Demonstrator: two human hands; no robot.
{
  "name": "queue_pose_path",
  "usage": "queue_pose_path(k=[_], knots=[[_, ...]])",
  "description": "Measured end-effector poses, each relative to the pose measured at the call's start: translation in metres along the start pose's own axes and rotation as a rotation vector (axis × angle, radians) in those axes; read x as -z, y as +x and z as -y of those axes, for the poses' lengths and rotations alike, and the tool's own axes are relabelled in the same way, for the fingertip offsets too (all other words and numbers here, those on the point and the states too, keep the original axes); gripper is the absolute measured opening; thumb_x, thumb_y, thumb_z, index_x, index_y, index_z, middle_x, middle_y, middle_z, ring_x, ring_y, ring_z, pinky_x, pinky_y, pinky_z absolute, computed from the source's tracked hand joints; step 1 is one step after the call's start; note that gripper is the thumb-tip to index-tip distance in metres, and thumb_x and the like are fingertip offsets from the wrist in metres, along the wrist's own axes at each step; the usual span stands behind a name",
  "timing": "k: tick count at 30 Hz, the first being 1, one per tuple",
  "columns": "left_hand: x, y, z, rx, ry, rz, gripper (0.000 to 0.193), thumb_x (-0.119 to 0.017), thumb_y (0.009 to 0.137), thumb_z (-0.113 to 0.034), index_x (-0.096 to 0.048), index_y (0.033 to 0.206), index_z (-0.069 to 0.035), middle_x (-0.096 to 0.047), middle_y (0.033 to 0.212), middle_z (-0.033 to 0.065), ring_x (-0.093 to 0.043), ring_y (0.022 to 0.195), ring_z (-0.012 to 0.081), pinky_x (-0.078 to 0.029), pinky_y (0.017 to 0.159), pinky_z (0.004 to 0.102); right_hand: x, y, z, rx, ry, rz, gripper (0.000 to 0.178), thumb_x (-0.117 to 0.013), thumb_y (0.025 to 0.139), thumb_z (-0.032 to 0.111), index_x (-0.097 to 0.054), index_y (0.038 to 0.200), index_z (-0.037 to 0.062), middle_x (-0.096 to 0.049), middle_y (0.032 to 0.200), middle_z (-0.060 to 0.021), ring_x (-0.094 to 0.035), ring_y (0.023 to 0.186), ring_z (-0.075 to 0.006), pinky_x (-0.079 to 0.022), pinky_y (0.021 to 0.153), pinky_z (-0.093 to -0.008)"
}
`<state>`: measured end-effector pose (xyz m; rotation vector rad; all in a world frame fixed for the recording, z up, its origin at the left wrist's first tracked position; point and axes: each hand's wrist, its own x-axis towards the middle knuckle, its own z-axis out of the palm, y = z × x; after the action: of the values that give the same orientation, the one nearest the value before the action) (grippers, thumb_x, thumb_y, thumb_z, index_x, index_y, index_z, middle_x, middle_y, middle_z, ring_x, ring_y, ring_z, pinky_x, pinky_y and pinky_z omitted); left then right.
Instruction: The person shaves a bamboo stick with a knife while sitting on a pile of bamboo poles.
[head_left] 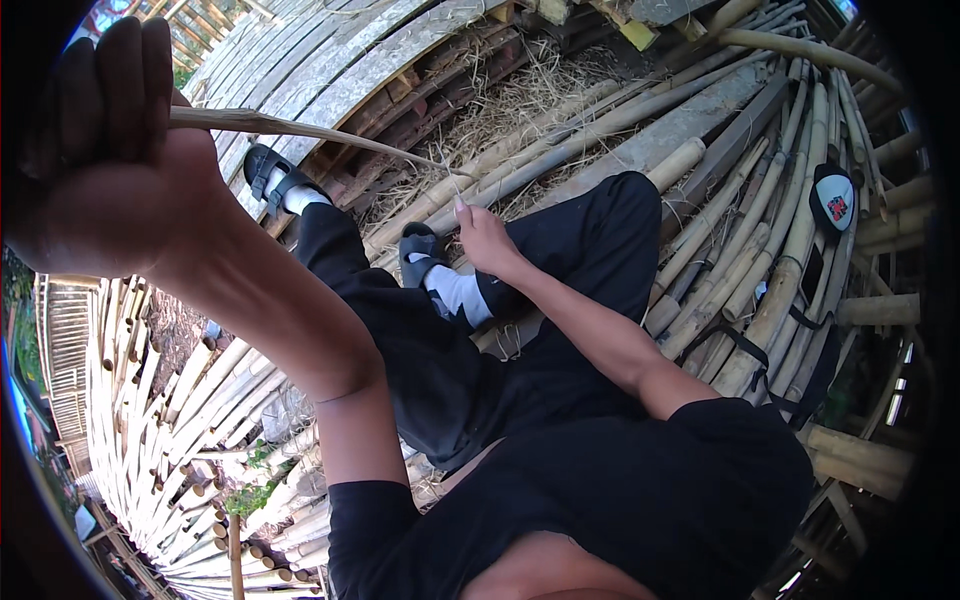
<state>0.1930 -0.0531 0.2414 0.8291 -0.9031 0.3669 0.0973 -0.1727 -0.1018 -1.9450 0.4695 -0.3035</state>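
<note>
My left hand (110, 170) is raised high at the upper left, close to the camera, its fingers curled around a long dry stick (250, 122). The stick is pale brown, looks like split bamboo or a stalk, and bends slightly down toward its thin end. Over my bent leg, my right hand (485, 240) is closed in a pinch just below that thin end. A thin pale strand runs from the stick's tip to the pinching fingers; whether it is string or a fibre of the stick I cannot tell.
Stacked bamboo poles (745, 250) lie to the right, with a cap (832, 197) and black straps on them. A slatted wooden platform (340, 70) is at the top. Straw (520, 115) litters the ground. More bamboo poles (200, 400) fan out at left. My sandalled feet are ahead.
</note>
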Motion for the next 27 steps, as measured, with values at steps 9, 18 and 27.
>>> queue_pose_path(k=[9, 18, 27], knots=[[-0.003, 0.025, 0.037, -0.143, 0.021, -0.099, 0.039, -0.048, 0.092, -0.027, -0.033, 0.057, -0.019, -0.023, 0.043, -0.0069, -0.014, 0.035, 0.0056, -0.013, 0.033, 0.0240, 0.003, 0.013, 0.044, -0.012, 0.081, -0.012, 0.046, -0.033, 0.100, 0.034, -0.049, 0.080, -0.0043, -0.050, 0.063, -0.0201, -0.047, 0.062, -0.0393, -0.040, 0.062, -0.0441], [-0.038, 0.009, 0.020, -0.122, 0.042, -0.120, 0.040, -0.048, 0.091, -0.028, -0.029, 0.057, -0.018, -0.019, 0.045, -0.0070, -0.011, 0.037, 0.0057, -0.011, 0.034, 0.0247, 0.028, 0.028, 0.083, 0.077, 0.174, 0.101, 0.044, -0.034, 0.101, 0.033, -0.049, 0.081, -0.0028, -0.047, 0.060, -0.0153, -0.050, 0.059, -0.0272, -0.040, 0.060, -0.0405], [-0.006, 0.021, 0.032, -0.088, -0.012, -0.023, 0.040, -0.048, 0.090, -0.027, -0.030, 0.056, -0.017, -0.018, 0.045, -0.0068, -0.011, 0.035, 0.0057, -0.011, 0.032, 0.0248, 0.030, 0.019, 0.083, 0.026, 0.110, 0.136, 0.050, -0.030, 0.101, 0.035, -0.049, 0.078, -0.0043, -0.052, 0.066, -0.0235, -0.053, 0.066, -0.0407, -0.038, 0.063, -0.0476]])
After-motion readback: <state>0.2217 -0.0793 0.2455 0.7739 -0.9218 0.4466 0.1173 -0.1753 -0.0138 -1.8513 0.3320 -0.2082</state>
